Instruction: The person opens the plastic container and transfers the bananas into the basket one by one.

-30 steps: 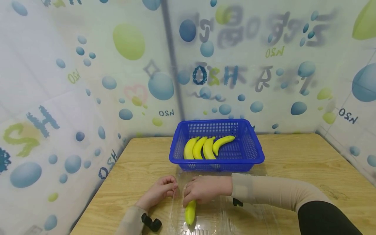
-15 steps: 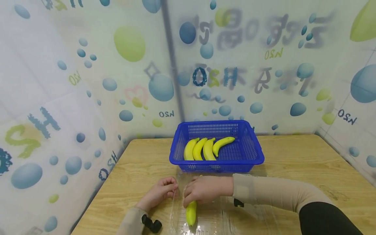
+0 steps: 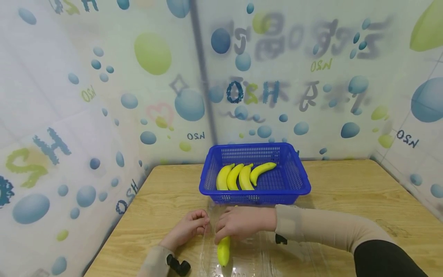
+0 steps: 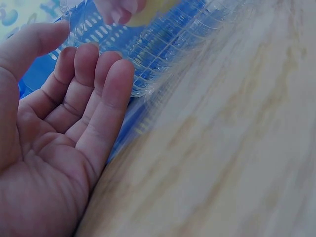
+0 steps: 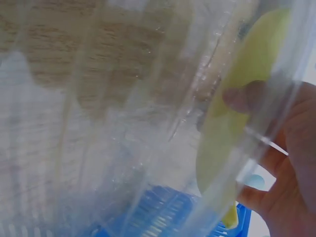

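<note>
A clear plastic clamshell container (image 3: pixel 243 261) lies open on the table in front of the basket. In its left half is a yellow banana (image 3: pixel 223 252), pointing lengthwise toward me. My right hand (image 3: pixel 235 224) holds this banana from above, covering its middle; the right wrist view shows thumb and fingers around the banana (image 5: pixel 217 148) through the clear plastic. At the container's left edge, my left hand (image 3: pixel 189 226) pinches the thin plastic rim between thumb and fingertips. The left wrist view shows the left hand (image 4: pixel 74 118) palm side, its fingers bent beside the plastic wall.
A blue perforated basket (image 3: pixel 256 191) stands at the back of the wooden table (image 3: pixel 166 188), with several bananas (image 3: pixel 245 177) inside. A patterned curtain (image 3: pixel 155 111) hangs behind and at both sides. Black wrist camera mounts (image 3: pixel 178 265) sit on both sleeves.
Both hands and the banana in the right hand stay almost in place. The head view has shifted very slightly.
</note>
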`<state>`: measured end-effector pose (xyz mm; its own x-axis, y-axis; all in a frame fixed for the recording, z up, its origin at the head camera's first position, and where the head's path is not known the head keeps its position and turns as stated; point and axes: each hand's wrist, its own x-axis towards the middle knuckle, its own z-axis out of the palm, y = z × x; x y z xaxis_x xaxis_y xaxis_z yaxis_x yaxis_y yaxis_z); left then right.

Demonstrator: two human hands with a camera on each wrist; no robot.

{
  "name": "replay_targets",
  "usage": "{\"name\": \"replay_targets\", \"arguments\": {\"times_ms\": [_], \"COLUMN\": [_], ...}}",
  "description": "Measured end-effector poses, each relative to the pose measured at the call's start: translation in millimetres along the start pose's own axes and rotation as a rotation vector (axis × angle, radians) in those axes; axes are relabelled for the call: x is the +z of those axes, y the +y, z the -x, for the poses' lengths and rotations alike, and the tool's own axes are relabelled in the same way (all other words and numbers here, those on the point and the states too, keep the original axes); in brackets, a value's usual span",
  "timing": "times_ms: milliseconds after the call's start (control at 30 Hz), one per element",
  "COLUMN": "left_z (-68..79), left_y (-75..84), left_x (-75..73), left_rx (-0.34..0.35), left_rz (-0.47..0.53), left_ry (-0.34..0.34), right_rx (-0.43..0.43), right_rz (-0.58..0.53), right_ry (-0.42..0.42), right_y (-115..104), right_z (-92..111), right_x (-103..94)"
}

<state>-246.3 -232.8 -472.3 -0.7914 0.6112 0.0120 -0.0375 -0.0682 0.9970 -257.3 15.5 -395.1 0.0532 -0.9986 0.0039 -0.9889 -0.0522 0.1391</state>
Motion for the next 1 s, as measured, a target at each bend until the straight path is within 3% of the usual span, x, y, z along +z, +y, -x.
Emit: {"name": "replay_targets", "arguments": {"times_ms": [700, 1000], "left_z": [-1.4, -0.6], "left_y": [-1.0, -2.1], "left_x": [-1.2, -0.9], "left_rx": [0.012, 0.005], "left_rz": [0.012, 0.009], "left_ry": [-0.010, 0.001], "right_rx": [-0.022, -0.017], "right_rz": [0.102, 0.090], "right_ry": [0.052, 0.058], "right_y": [-7.6, -10.9], "right_z": [2.7, 5.2], "right_x": [-13.9, -23.1]}}
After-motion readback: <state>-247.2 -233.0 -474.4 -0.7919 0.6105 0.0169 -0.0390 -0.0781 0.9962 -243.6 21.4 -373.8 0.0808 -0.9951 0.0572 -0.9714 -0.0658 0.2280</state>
